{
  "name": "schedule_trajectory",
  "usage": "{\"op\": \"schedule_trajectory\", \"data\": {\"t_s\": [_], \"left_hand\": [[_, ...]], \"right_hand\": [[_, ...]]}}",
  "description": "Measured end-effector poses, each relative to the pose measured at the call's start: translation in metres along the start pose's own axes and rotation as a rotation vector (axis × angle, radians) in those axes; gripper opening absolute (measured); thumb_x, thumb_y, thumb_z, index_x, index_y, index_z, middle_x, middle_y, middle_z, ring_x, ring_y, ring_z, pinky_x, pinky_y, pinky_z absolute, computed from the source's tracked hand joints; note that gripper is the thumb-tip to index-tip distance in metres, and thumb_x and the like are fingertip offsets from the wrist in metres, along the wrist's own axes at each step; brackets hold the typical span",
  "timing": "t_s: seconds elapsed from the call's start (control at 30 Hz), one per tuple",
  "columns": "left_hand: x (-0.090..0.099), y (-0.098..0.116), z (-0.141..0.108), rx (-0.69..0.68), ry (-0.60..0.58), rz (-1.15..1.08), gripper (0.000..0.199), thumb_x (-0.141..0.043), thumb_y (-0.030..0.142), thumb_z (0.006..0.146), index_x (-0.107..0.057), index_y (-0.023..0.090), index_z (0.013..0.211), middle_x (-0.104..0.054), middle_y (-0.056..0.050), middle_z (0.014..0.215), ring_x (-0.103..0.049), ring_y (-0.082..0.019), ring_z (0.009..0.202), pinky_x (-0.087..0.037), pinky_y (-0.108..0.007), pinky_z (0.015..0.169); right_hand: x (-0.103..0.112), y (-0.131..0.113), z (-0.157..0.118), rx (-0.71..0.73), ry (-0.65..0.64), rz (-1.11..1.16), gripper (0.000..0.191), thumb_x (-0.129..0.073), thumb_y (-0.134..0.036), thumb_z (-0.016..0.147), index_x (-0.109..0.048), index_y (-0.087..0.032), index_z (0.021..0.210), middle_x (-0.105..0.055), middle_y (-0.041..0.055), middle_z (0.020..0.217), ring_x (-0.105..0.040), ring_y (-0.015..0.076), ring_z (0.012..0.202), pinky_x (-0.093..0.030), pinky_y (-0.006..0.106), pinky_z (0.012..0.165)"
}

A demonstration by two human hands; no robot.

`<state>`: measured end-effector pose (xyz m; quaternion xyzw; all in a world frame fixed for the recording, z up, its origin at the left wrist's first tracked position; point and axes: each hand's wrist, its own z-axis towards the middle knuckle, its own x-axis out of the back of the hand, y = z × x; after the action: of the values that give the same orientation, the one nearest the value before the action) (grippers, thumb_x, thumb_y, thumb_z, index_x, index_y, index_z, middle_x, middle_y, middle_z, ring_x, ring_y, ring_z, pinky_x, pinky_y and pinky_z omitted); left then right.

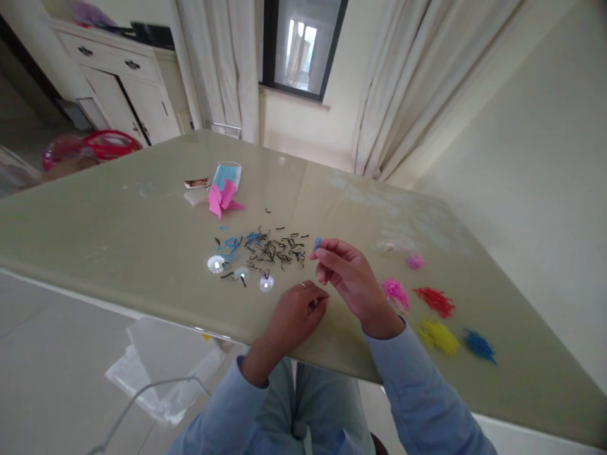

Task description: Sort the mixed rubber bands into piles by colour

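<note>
Between the thumb and index finger of my right hand [348,272] is a small blue elastic band [317,243], pinched and raised above the tabletop. My left hand [296,313] rests near the table's front edge with its fingers curled in; whether anything lies inside them is hidden. Left of my right hand spreads a loose pile of small black elastic bands [270,251]. Several blue elastic bands [232,246] are mixed in at the pile's left side.
On the right lie piles of pink [396,294], red [435,301], yellow [439,336] and blue bands [480,345]. A pink folded paper shape [222,198] touches a blue face mask [227,174] farther back. The table's [142,253] front edge runs close to my body.
</note>
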<state>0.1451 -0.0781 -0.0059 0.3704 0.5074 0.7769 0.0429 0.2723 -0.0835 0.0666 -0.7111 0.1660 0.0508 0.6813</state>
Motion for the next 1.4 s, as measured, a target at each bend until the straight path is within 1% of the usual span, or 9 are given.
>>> {"op": "schedule_trajectory", "data": {"t_s": [0.1, 0.2, 0.37, 0.53, 0.77, 1.03, 1.13, 1.3, 1.4], "left_hand": [[0.001, 0.0, -0.001, -0.018, -0.006, -0.017, 0.018, -0.053, 0.021, 0.09, -0.071, 0.019, 0.09, -0.069, -0.003, 0.087, -0.062, -0.015, 0.077, -0.046, -0.027, 0.074], [0.001, -0.001, -0.001, -0.026, -0.015, -0.017, 0.018, -0.053, 0.023, 0.092, -0.07, 0.019, 0.09, -0.067, -0.002, 0.084, -0.061, -0.015, 0.077, -0.047, -0.027, 0.075], [0.001, -0.004, -0.003, -0.016, -0.009, -0.012, 0.02, -0.052, 0.026, 0.093, -0.07, 0.019, 0.092, -0.069, -0.003, 0.089, -0.063, -0.016, 0.081, -0.048, -0.027, 0.076], [0.0, -0.009, -0.003, -0.027, 0.017, 0.001, 0.018, -0.054, 0.028, 0.092, -0.071, 0.02, 0.091, -0.07, -0.004, 0.088, -0.063, -0.016, 0.081, -0.048, -0.028, 0.076], [0.001, -0.008, -0.002, -0.017, 0.041, -0.01, 0.019, -0.056, 0.03, 0.091, -0.072, 0.02, 0.091, -0.071, -0.005, 0.089, -0.064, -0.018, 0.084, -0.048, -0.029, 0.077], [0.002, -0.006, -0.002, 0.003, 0.027, -0.007, 0.02, -0.055, 0.03, 0.091, -0.072, 0.02, 0.091, -0.071, -0.004, 0.089, -0.064, -0.017, 0.084, -0.048, -0.029, 0.077], [0.003, -0.006, -0.003, 0.0, 0.023, -0.003, 0.021, -0.055, 0.032, 0.092, -0.072, 0.02, 0.091, -0.071, -0.004, 0.089, -0.064, -0.017, 0.084, -0.048, -0.029, 0.077], [0.004, -0.005, -0.003, -0.002, 0.033, 0.006, 0.024, -0.054, 0.036, 0.092, -0.072, 0.02, 0.09, -0.072, -0.004, 0.089, -0.064, -0.017, 0.083, -0.048, -0.029, 0.076], [0.005, -0.005, -0.002, -0.009, 0.037, 0.022, 0.025, -0.055, 0.038, 0.091, -0.072, 0.021, 0.09, -0.072, -0.003, 0.089, -0.065, -0.017, 0.082, -0.049, -0.028, 0.074]], "right_hand": [[0.016, -0.008, -0.017, 0.028, 0.069, 0.065, 0.023, -0.082, -0.03, 0.07, -0.069, -0.019, 0.086, -0.073, 0.0001, 0.081, -0.056, 0.0063, 0.048, -0.043, 0.019, 0.045], [0.032, -0.011, -0.03, 0.044, 0.119, 0.125, 0.02, -0.081, -0.03, 0.071, -0.071, -0.02, 0.085, -0.072, -0.0005, 0.081, -0.052, 0.0056, 0.047, -0.04, 0.019, 0.044], [0.053, -0.012, -0.043, 0.063, 0.186, 0.215, 0.02, -0.082, -0.029, 0.07, -0.073, -0.021, 0.087, -0.07, -0.001, 0.079, -0.046, 0.0048, 0.047, -0.038, 0.019, 0.043], [0.066, -0.014, -0.053, 0.088, 0.225, 0.272, 0.019, -0.083, -0.028, 0.071, -0.075, -0.021, 0.086, -0.071, -0.0007, 0.079, -0.044, 0.0037, 0.047, -0.037, 0.018, 0.044], [0.069, -0.013, -0.056, 0.105, 0.208, 0.33, 0.018, -0.083, -0.028, 0.072, -0.075, -0.02, 0.087, -0.072, -0.0013, 0.08, -0.044, 0.0025, 0.048, -0.037, 0.017, 0.044], [0.065, -0.012, -0.054, 0.118, 0.188, 0.302, 0.02, -0.081, -0.03, 0.073, -0.075, -0.02, 0.089, -0.071, -0.0011, 0.08, -0.046, 0.0027, 0.048, -0.038, 0.016, 0.044], [0.065, -0.012, -0.057, 0.132, 0.197, 0.287, 0.019, -0.081, -0.03, 0.073, -0.074, -0.02, 0.088, -0.071, -0.0009, 0.081, -0.047, 0.0026, 0.048, -0.038, 0.016, 0.044], [0.068, -0.019, -0.082, 0.203, 0.253, 0.181, 0.014, -0.078, -0.029, 0.076, -0.074, -0.021, 0.087, -0.072, 0.0, 0.079, -0.053, 0.0044, 0.049, -0.041, 0.017, 0.046], [0.079, -0.023, -0.104, 0.236, 0.303, 0.083, 0.012, -0.079, -0.028, 0.075, -0.074, -0.021, 0.084, -0.073, 0.0009, 0.076, -0.056, 0.0067, 0.049, -0.043, 0.019, 0.046]]}}
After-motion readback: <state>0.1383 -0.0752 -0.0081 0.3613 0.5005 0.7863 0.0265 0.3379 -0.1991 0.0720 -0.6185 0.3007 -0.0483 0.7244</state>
